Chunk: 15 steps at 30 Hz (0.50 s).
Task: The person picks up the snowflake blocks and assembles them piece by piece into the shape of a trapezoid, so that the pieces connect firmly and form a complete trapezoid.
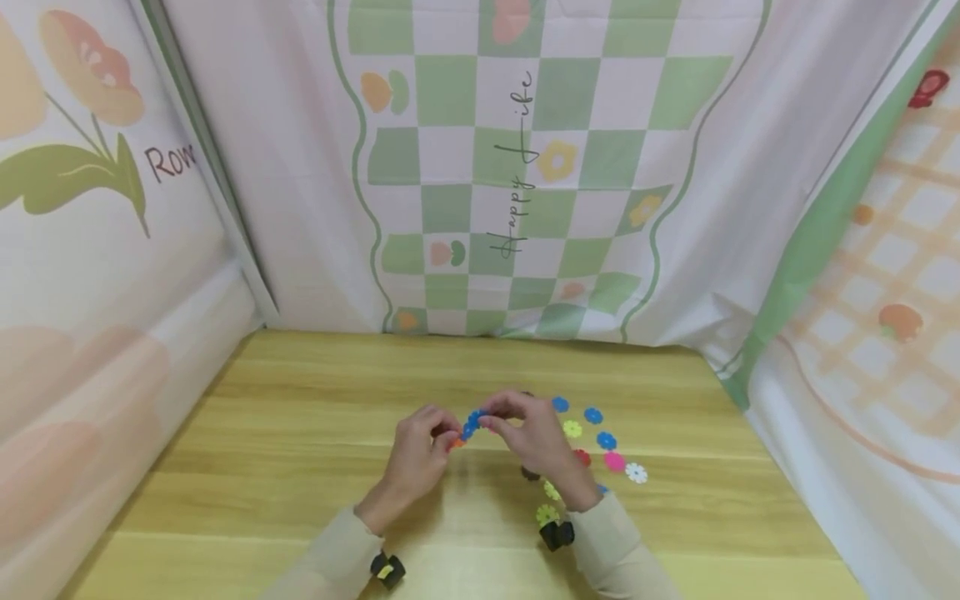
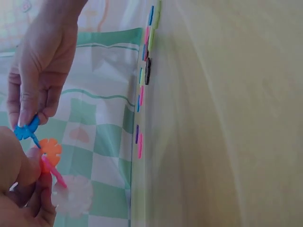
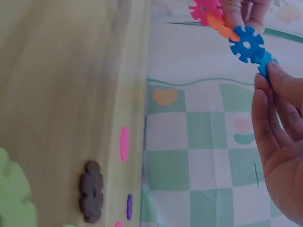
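Both hands hold a short chain of notched plastic snowflake discs above the table. My left hand (image 1: 416, 450) pinches the chain at an orange disc (image 2: 50, 151). Beyond that, a pink disc (image 2: 55, 172) and a white disc (image 2: 73, 196) stick out past the fingers in the left wrist view. On the other side, my right hand (image 1: 536, 429) pinches the end blue disc (image 3: 266, 61) between thumb and fingers. Another blue disc (image 3: 240, 47) joins it to the orange one, its notches and middle hole facing the right wrist camera.
Loose discs lie around and beyond the right forearm: several blue ones (image 1: 593, 415), a yellow one (image 1: 572, 429), a pink one (image 1: 614, 462) and a white one (image 1: 636, 473). A brown disc (image 3: 91, 191) lies there too. Printed curtains (image 1: 300, 208) enclose the wooden table (image 1: 300, 392).
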Each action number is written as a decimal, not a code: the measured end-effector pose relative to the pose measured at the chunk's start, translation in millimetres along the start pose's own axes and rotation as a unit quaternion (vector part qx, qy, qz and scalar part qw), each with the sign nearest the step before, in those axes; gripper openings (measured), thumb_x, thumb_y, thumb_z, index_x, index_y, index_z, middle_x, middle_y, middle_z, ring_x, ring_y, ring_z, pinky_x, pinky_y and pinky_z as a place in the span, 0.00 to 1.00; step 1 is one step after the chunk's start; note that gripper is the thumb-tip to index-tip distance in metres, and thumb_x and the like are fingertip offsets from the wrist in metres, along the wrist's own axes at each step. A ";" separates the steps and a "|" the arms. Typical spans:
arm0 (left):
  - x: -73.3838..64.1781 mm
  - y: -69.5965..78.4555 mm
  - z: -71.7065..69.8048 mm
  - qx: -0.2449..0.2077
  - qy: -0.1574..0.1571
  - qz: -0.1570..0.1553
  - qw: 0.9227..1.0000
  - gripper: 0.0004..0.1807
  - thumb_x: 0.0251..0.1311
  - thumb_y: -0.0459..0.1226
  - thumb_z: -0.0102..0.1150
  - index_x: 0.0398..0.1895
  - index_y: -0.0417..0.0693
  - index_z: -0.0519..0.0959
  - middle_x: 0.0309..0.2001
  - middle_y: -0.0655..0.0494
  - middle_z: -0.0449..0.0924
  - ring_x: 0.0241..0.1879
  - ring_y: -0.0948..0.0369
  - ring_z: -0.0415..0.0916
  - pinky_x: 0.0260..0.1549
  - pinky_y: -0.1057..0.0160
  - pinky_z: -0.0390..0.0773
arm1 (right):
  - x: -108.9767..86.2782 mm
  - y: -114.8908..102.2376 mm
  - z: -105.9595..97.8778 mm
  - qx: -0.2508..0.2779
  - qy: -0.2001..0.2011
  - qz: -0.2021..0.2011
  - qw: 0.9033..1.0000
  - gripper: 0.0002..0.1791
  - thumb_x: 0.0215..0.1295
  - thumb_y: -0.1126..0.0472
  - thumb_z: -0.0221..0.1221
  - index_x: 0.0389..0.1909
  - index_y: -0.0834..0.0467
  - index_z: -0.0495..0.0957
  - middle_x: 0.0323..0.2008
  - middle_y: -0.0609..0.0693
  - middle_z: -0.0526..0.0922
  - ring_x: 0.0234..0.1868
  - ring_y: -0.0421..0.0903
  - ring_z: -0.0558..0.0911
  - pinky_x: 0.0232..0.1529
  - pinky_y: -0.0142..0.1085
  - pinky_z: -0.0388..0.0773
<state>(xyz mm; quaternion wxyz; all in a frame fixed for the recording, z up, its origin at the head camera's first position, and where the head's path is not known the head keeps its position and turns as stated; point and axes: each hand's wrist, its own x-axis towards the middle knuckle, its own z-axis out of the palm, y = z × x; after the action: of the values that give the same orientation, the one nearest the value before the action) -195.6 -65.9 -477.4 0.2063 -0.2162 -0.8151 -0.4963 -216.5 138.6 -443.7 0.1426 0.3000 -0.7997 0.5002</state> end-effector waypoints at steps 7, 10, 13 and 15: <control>2.0 3.9 -0.2 -0.012 -0.008 -0.046 0.999 0.11 0.58 0.19 0.68 0.31 0.44 0.85 0.30 0.54 0.85 0.28 0.66 0.79 0.28 0.70 0.83 | -0.8 0.7 2.5 -0.009 -0.001 0.021 1.000 0.03 0.67 0.65 0.70 0.39 0.57 0.87 0.36 0.51 0.92 0.37 0.48 0.91 0.43 0.34 0.89; 3.5 0.6 -1.7 -0.034 -0.064 -0.066 0.995 0.07 0.63 0.24 0.67 0.35 0.44 0.87 0.32 0.53 0.87 0.29 0.66 0.80 0.29 0.70 0.84 | 0.2 4.7 -2.9 -0.011 -0.023 0.057 0.998 0.04 0.68 0.65 0.69 0.41 0.55 0.87 0.37 0.49 0.91 0.38 0.48 0.91 0.43 0.31 0.88; 4.5 -3.3 -4.1 -0.048 -0.113 -0.086 0.989 0.04 0.68 0.30 0.66 0.39 0.46 0.88 0.36 0.53 0.89 0.33 0.66 0.82 0.33 0.69 0.85 | 2.5 11.1 -8.9 -0.010 -0.064 0.085 0.994 0.04 0.71 0.64 0.67 0.43 0.54 0.88 0.39 0.49 0.91 0.39 0.46 0.90 0.42 0.34 0.89; 4.7 -5.5 -5.5 -0.052 -0.131 -0.097 0.985 0.04 0.71 0.34 0.66 0.43 0.48 0.88 0.40 0.54 0.90 0.37 0.65 0.83 0.38 0.68 0.85 | 4.8 15.2 -12.2 -0.007 -0.098 0.093 0.991 0.05 0.73 0.64 0.65 0.45 0.54 0.88 0.40 0.49 0.91 0.39 0.44 0.89 0.42 0.40 0.90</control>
<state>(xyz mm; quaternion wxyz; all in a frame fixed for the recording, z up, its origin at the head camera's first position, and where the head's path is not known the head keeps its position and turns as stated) -201.8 -72.4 -476.5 0.0369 -0.2097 -0.8250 -0.5234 -230.6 152.6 -446.5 0.0187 0.2711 -0.8379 0.4734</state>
